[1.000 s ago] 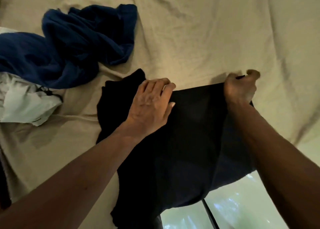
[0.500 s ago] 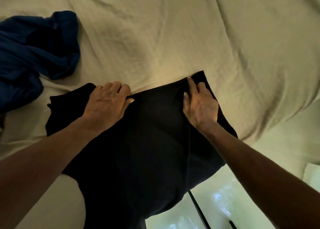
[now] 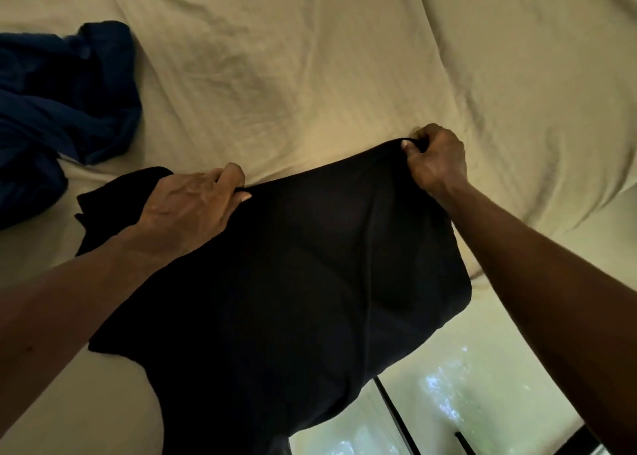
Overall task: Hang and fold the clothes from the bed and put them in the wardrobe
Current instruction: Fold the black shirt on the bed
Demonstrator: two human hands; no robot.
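Note:
A black garment (image 3: 303,282) lies spread over the near edge of the bed and hangs down toward me. My left hand (image 3: 196,206) grips its far edge on the left, fingers curled over the fabric. My right hand (image 3: 436,158) pinches the far right corner of the same edge and lifts it a little off the sheet. A sleeve or flap of the black garment sticks out to the left of my left hand.
The bed is covered by a wrinkled beige sheet (image 3: 344,75). A crumpled dark blue garment (image 3: 58,103) lies at the left edge. Below the bed's near edge, a shiny pale floor (image 3: 448,396) with a dark line shows.
Both hands were flat on the black garment; now they have curled round its far edge. My right hand has moved to the right corner and raised it.

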